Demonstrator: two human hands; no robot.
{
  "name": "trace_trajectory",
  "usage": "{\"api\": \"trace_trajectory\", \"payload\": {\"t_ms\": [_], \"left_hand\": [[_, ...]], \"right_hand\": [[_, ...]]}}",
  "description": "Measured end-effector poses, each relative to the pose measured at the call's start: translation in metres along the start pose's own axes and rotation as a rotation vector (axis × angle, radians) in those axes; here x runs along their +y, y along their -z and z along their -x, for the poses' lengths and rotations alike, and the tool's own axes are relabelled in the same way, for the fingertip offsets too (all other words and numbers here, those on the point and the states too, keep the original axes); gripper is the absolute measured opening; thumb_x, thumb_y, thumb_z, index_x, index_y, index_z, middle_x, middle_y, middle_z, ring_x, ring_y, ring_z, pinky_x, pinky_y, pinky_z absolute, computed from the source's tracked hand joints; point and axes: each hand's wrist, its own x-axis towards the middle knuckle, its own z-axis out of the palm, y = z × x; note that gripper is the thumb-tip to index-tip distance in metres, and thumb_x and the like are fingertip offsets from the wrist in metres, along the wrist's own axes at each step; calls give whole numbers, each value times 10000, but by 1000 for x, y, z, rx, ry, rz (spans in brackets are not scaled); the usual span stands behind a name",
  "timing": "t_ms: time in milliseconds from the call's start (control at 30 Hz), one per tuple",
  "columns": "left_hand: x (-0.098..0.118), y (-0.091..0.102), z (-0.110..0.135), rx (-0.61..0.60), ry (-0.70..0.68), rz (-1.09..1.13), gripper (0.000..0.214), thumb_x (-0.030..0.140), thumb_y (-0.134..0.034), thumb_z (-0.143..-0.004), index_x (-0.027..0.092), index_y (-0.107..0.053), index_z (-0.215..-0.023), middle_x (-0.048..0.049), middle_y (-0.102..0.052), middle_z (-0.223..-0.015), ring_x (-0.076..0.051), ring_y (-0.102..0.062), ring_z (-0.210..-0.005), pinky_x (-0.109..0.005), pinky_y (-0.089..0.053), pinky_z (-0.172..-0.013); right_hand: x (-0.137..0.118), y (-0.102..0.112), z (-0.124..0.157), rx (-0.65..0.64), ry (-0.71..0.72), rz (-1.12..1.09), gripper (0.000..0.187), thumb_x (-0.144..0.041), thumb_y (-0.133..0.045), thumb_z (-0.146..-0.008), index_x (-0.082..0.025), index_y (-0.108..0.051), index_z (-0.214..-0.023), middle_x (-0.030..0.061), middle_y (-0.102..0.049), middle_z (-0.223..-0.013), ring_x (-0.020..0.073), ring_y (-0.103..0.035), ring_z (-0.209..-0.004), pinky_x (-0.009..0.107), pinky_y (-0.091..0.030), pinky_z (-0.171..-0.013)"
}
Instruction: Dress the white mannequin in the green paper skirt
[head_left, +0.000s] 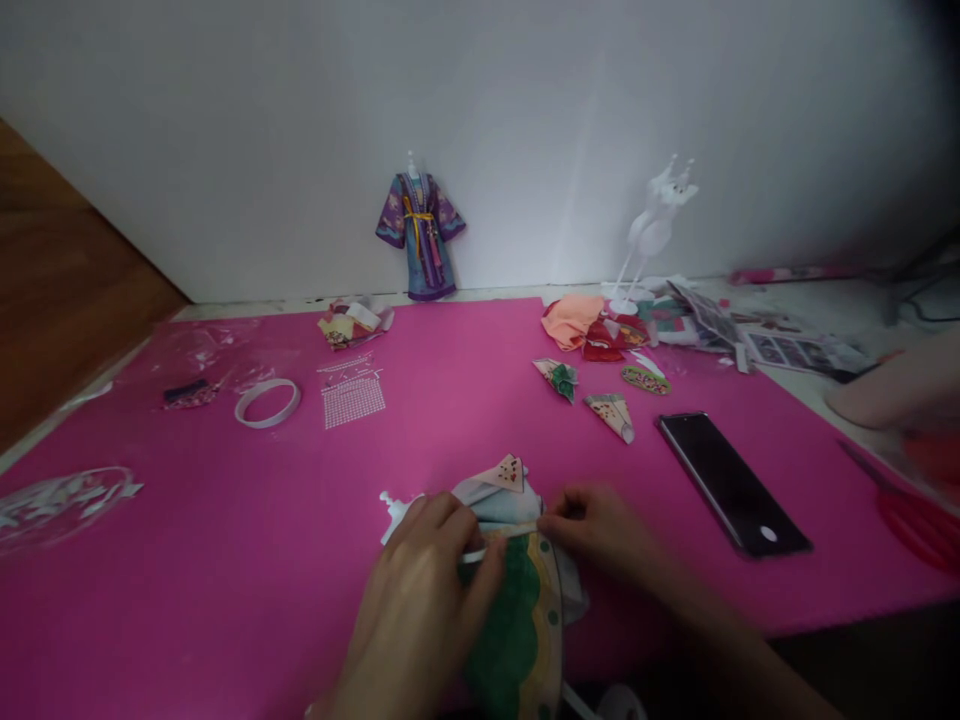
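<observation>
Low in the middle of the head view, a small doll garment piece of green cloth with a yellow, dotted border (514,620) lies over a white doll dress form. The form's neck and shoulder (394,512) stick out on the left. My left hand (431,575) is curled over the form, thumb and fingers closed on the top of the green cloth. Pinched between the thumb and forefinger of my right hand (596,525) is the cloth's upper right edge. Pale cloth with a patterned flap (502,480) bunches just beyond both hands.
Farther right lie two patterned cloth pieces (556,378), a phone (731,485) and red-handled scissors (915,520). A dressed doll form (424,240) and a bare white one (656,225) stand by the wall. To the left are a tape roll (268,403) and a bead sheet (352,400).
</observation>
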Motion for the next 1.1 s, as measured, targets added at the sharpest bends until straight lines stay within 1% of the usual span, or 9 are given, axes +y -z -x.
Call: {"api": "trace_trajectory", "payload": {"t_ms": [267,467,633,800,900,1000,1100], "left_hand": [[-5,-3,1,1,17,-8,271,298,-478,-927,201,-510,-676,-35,-551,-739,-226,-542,-738,-338,-383,-636],[-5,-2,3,-35,44,19,274,302,-474,-923,201,-520,-673,-35,-553,-741,-229,-550,-747,-347,-391,-649],[-5,0,2,-50,74,42,267,315,-477,-922,198,-524,-687,-43,-564,-793,-233,-558,-792,-351,-402,-676],[-6,1,0,-58,97,56,280,332,-480,-919,201,-491,-672,-37,-553,-789,-224,-550,-784,-340,-395,-668],[-7,1,0,-65,98,69,291,346,-472,-922,202,-484,-670,-36,-550,-787,-222,-546,-779,-336,-389,-662],[-8,1,0,-73,101,82,293,350,-465,-926,201,-493,-675,-31,-548,-782,-215,-544,-764,-334,-385,-662],[-8,2,0,-68,107,83,298,361,-472,-922,201,-496,-671,-27,-544,-763,-214,-542,-750,-333,-379,-657]], "right_hand": [[1,0,-4,-4,-9,0,99,-118,-610,-702,-156,-603,-611,-42,-526,-543,95,-463,-523,205,-331,-471],[-1,2,-2,-31,-36,-31,110,-105,-617,-696,-165,-599,-605,-46,-536,-548,96,-473,-518,206,-339,-474],[0,1,-4,-38,-44,-86,143,-78,-612,-678,-176,-567,-585,-55,-515,-524,94,-464,-495,209,-335,-467],[4,2,-4,-106,-72,-176,132,-107,-592,-718,-183,-557,-616,-58,-517,-481,94,-474,-441,205,-347,-445],[6,4,-5,-152,-85,-210,175,-152,-573,-771,-181,-552,-600,-50,-518,-451,95,-485,-425,201,-353,-443],[7,6,-6,-166,-91,-220,208,-173,-563,-797,-179,-548,-590,-49,-519,-446,89,-484,-419,195,-350,-443],[7,5,-8,-167,-93,-210,195,-164,-581,-782,-179,-547,-591,-53,-523,-450,88,-484,-414,194,-343,-436]]}}
